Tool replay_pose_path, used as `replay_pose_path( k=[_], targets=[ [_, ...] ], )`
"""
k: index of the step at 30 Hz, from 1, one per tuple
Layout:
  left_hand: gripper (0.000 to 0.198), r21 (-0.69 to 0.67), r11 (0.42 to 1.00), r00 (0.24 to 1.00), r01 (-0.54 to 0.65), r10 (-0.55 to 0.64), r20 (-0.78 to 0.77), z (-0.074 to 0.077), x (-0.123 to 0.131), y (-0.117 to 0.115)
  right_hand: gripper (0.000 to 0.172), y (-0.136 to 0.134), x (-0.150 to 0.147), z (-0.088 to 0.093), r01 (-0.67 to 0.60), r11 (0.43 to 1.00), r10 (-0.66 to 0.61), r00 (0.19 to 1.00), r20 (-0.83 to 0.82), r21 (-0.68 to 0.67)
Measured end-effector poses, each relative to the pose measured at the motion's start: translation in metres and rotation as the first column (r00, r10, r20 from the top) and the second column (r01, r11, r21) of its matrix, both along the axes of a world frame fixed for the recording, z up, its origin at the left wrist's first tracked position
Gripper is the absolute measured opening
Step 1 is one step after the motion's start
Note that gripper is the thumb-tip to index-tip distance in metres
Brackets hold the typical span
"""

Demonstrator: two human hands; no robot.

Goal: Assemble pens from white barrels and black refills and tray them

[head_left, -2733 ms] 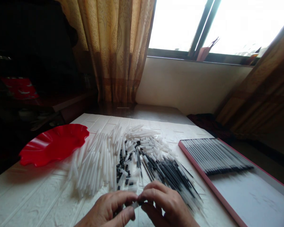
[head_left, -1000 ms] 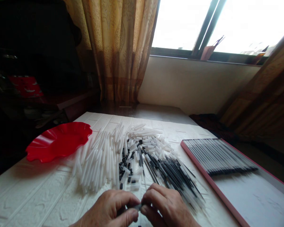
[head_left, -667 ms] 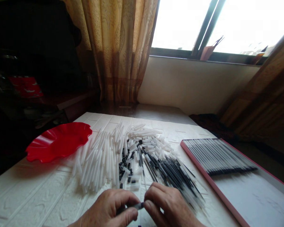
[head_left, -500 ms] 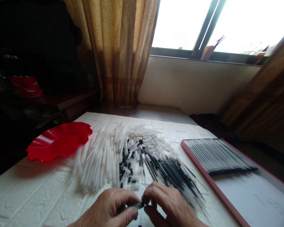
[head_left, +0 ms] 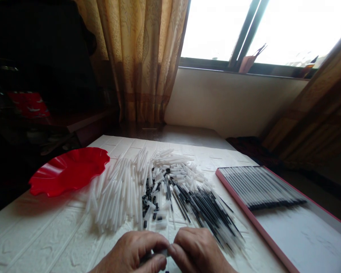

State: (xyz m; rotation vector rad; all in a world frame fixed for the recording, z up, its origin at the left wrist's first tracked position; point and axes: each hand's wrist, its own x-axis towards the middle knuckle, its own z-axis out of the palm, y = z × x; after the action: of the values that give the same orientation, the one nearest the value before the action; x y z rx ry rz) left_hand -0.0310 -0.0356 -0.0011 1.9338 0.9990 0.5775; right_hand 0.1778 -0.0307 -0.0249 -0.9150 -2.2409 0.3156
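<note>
My left hand (head_left: 133,250) is closed around a pen (head_left: 160,251), of which only a short greyish translucent stretch shows between thumb and fingers. Against its end press the closed fingers of my right hand (head_left: 200,248); the tip itself is hidden there. Just beyond my hands lie small black plugs (head_left: 145,223) and clear pen caps (head_left: 160,224). White translucent pen barrels (head_left: 119,201) form a heap to the left. Dark ink refills (head_left: 213,208) lie in a bundle to the right, with more clear caps (head_left: 187,170) behind them.
A pink-rimmed tray (head_left: 244,204) on the right holds a row of pens (head_left: 264,187) with black ends. At the left sits a red wavy-edged plate (head_left: 71,172). White brick-patterned covering (head_left: 45,235) spans the table. Curtains (head_left: 142,60) and a window are behind.
My right fingers have folded down over the pen's end, covering the black piece visible there before. Both hands sit slightly lower, and the view has shifted a little.
</note>
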Motion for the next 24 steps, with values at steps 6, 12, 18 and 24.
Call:
replay_pose_path(
  k=[6,12,18,24],
  targets=[
    [0.045,-0.301,0.942,0.867,-0.151,0.273,0.416,-0.006,-0.001,0.001,0.043,0.001,0.008,0.005,0.001,0.973,-0.015,0.998,-0.058,-0.230],
    [0.041,-0.476,0.840,0.578,-0.260,0.530,0.620,0.000,0.001,0.007,0.029,-0.006,0.002,-0.016,-0.207,0.871,0.143,0.974,-0.175,-0.446],
    [0.044,-0.423,0.834,0.616,-0.355,0.549,0.565,-0.003,-0.001,0.014,0.019,-0.013,0.003,-0.022,-0.092,0.784,0.023,0.993,-0.120,-0.614],
    [0.029,-0.153,0.946,0.945,-0.285,0.304,0.120,0.010,-0.021,0.030,0.025,0.003,0.011,0.006,-0.025,0.764,0.013,1.000,-0.023,-0.645]
  ],
)
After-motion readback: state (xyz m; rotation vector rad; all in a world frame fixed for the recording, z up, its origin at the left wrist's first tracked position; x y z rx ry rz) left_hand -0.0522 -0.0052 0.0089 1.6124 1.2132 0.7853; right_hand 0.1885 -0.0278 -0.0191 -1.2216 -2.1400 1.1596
